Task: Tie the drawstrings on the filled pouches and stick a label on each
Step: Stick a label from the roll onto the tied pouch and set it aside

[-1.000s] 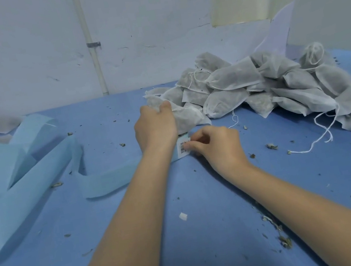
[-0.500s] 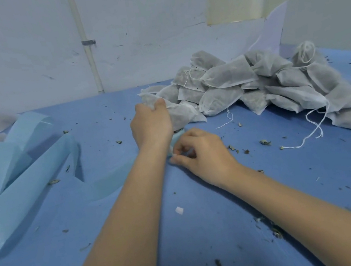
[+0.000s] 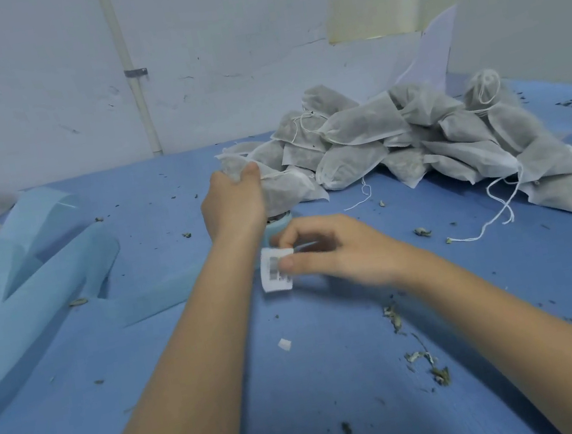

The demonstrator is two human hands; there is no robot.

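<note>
- Head view: the left hand [image 3: 233, 206] reaches out over the blue tabletop [image 3: 194, 402] and grips one filled pouch [image 3: 272, 188] at the near edge of the heap of pouches [image 3: 434, 139], fingers curled over its top.
- The right hand [image 3: 335, 250] pinches a small white label [image 3: 275, 269] between thumb and fingertips, just above the tabletop and just beside the left wrist. Its printed face shows.
- A light blue roll of backing strip [image 3: 277, 227] sits under the left wrist; its loose tail [image 3: 23, 283] trails off to the left.
- The pouch looks light and soft, a thin fabric over loose dried filling, so I judge it will sag and shift; it is best held by the gathered neck or pressed flat.
- The label looks flimsy and tacky, best held by one edge so that it does not curl onto itself.
- White drawstrings [image 3: 498, 204] hang loose from the heap and could snag.
</note>
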